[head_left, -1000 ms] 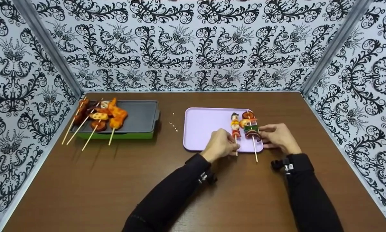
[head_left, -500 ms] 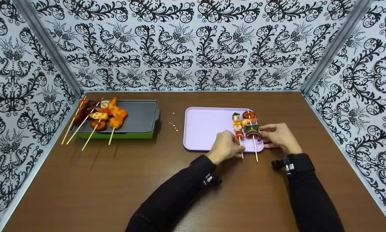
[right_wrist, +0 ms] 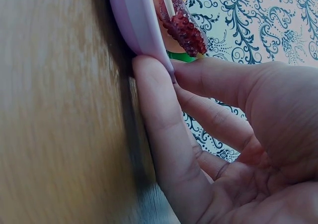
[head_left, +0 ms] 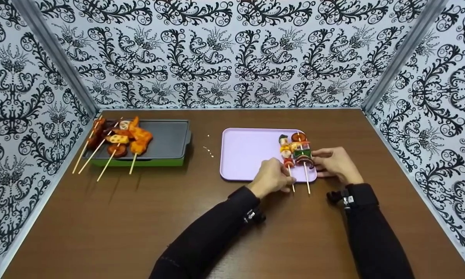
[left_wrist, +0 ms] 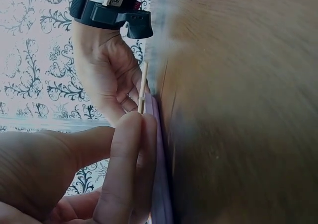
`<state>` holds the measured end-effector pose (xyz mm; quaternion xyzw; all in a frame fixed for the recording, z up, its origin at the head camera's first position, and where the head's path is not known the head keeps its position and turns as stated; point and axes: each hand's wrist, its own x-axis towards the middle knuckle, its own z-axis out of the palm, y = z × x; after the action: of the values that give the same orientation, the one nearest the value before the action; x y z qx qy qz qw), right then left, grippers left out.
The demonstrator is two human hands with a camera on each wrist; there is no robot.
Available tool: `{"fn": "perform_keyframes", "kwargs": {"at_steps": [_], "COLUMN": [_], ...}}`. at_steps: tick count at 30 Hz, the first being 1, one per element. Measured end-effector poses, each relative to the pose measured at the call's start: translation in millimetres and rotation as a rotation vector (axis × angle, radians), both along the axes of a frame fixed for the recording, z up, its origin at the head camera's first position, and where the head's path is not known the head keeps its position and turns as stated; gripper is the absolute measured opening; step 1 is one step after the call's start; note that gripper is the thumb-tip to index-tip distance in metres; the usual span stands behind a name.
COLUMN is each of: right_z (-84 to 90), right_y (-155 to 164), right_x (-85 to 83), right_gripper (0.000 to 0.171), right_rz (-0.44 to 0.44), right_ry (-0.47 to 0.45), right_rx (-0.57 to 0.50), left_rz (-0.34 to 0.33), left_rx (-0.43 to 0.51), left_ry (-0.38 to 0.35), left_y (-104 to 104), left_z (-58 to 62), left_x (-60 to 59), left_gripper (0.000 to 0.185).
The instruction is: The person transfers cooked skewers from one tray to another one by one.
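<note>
The left hand (head_left: 272,177) pinches the bare wooden stick of a mixed skewer of red, yellow and white food pieces (head_left: 286,152) between thumb and forefinger; in the left wrist view the fingers (left_wrist: 130,159) close on the stick just where it crosses the near edge of the pale lilac plastic tray (head_left: 248,155). The skewer's loaded end lies on the tray, beyond the fingertips.

Just to the right of those fingers lies a second skewer with a dark red sausage slice, a green chunk and an orange piece (head_left: 303,153), its stick jutting over the tray's edge onto the brown wooden desk (head_left: 139,217). The right hand (head_left: 335,164) sits on the far side of that skewer. Its fingers (right_wrist: 164,134) press against the tray's corner, and whether they also touch the skewer cannot be told.

Far to the left of both hands, a dark grill plate on a green base (head_left: 166,141) carries four more skewers of orange and brown pieces (head_left: 120,141).

The step in hand looks like setting the left skewer down parallel to its neighbour. The next move likely calls for laying the stick flat and loosening the pinch without rolling the pieces.
</note>
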<state>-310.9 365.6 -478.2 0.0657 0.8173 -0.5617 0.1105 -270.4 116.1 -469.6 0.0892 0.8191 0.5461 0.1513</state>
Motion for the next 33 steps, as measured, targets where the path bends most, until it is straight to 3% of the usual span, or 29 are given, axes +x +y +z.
{"fn": "perform_keyframes", "kwargs": {"at_steps": [11,23,33], "right_z": [-2.2,-3.4,-2.5], "right_y": [2.3,-0.2,1.2], "right_x": [-1.8,-0.7,-1.1], "right_gripper": [0.046,0.041,0.041], "right_rz": [0.015,0.0,0.005], "right_ry": [0.004,0.01,0.006], "right_rx": [-0.024,-0.009,0.0], "left_rz": [-0.052,-0.096,-0.077], "left_rx": [-0.108,-0.365,-0.417], "left_ry": [0.12,0.395,0.442], "left_y": [-8.4,-25.5,-38.8], "left_z": [3.8,8.2,16.1], "left_x": [6.0,4.9,8.6], "left_gripper": [0.017,0.029,0.034]}}
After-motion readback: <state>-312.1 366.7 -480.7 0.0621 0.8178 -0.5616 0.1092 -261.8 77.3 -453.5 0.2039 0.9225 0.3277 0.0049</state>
